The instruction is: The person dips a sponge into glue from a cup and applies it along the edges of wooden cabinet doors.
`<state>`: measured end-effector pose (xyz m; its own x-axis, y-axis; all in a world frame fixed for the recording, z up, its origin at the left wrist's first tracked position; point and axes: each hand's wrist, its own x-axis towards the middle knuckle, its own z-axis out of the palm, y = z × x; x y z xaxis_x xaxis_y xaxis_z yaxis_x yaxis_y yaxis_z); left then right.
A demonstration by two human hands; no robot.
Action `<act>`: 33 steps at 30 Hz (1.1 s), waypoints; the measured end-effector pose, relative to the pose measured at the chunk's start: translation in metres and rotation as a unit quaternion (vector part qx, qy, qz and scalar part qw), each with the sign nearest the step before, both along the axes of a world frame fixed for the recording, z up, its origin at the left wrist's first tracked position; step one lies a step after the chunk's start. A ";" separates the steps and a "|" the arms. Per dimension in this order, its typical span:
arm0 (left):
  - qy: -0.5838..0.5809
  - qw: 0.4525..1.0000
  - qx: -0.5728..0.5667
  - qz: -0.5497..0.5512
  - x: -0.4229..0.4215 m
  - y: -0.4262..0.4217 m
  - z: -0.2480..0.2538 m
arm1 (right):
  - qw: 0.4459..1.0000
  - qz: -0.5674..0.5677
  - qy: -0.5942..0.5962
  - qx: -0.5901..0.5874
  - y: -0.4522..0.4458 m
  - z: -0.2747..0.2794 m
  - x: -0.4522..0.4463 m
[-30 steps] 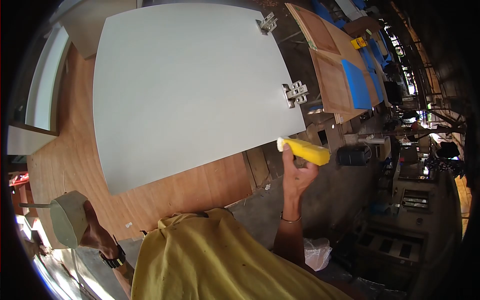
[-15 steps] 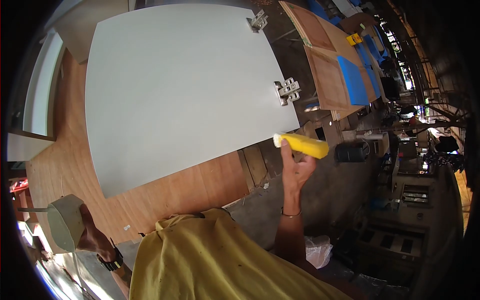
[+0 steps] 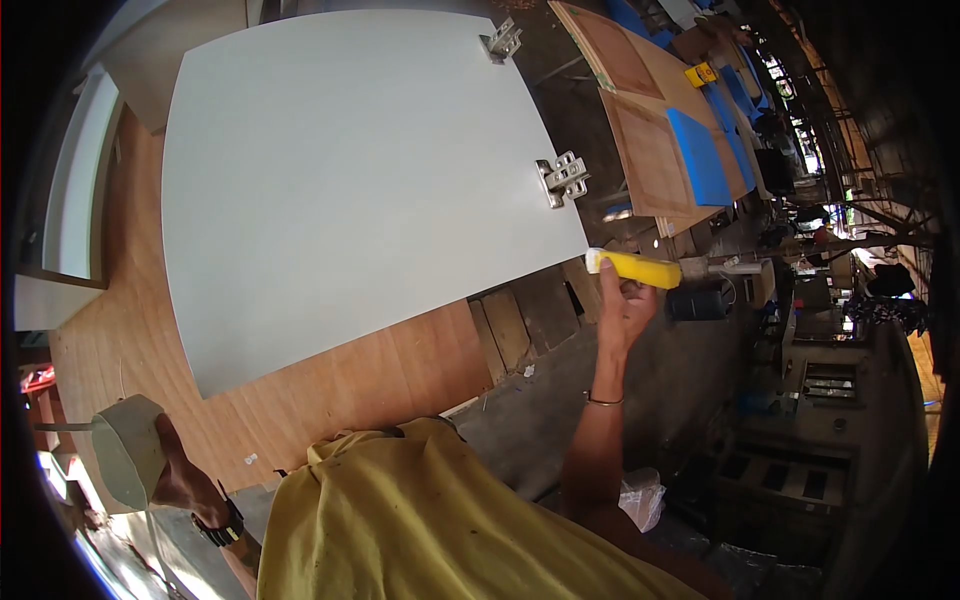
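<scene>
1. Yellow block (image 3: pixel 645 268) w/ white tip (image 3: pixel 594 260): that's in our R grip (image 3: pixel 625 312), tip pointing L, at the near R corner of the pale panel (image 3: pixel 360 190). Touching the edge or just off it, can't tell.
2. R grip: closed around the block, thumb near the white end, fingers curled under; no wide gap. Bracelet (image 3: pixel 602 401) on the wrist below.
3. Step in hand, as we judge it: we have the tip lined up w/ the panel corner, L grip busy w/ the container. Working there calls for a firm R hold, a level wrist & light contact.
4. Panel: up & L of R grip, lying flat on the wooden surface (image 3: pixel 390 360), which sticks out along its near & L sides. Two metal hinges on its R edge: near hinge (image 3: pixel 563 179) just above R grip, far hinge (image 3: pixel 502 40) beyond.
5. L grip (image 3: pixel 180 475): far L of R grip, wrapped part-way round the container (image 3: pixel 128 440), pale green on its visible face; thin stick (image 3: pixel 62 427) juts out L. Exact finger spread hidden. Watch (image 3: pixel 220 525) on that wrist.
6. Farther out: blue sheet (image 3: pixel 698 155) on boards up & R of R grip, yellow box (image 3: pixel 701 74) beyond; dark bucket (image 3: pixel 697 300) just R.
</scene>
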<state>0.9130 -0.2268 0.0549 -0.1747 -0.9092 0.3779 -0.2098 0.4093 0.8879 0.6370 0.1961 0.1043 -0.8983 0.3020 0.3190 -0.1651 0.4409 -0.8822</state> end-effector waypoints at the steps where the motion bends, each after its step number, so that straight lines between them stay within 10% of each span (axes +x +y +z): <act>1: 0.001 1.000 -0.002 0.003 0.001 0.000 0.001 | 1.000 -0.004 0.016 0.005 0.005 0.000 0.000; 14: -0.017 1.000 -0.011 -0.005 0.016 0.002 -0.002 | 0.995 -0.054 0.057 -0.061 0.016 0.020 -0.006; 23: 0.017 0.999 -0.028 0.023 0.036 0.018 0.012 | 0.909 0.351 -0.101 -0.200 -0.145 0.047 0.108; 33: -0.017 0.996 -0.061 0.063 0.082 0.037 0.009 | 0.758 0.642 0.023 0.112 -0.266 0.095 0.103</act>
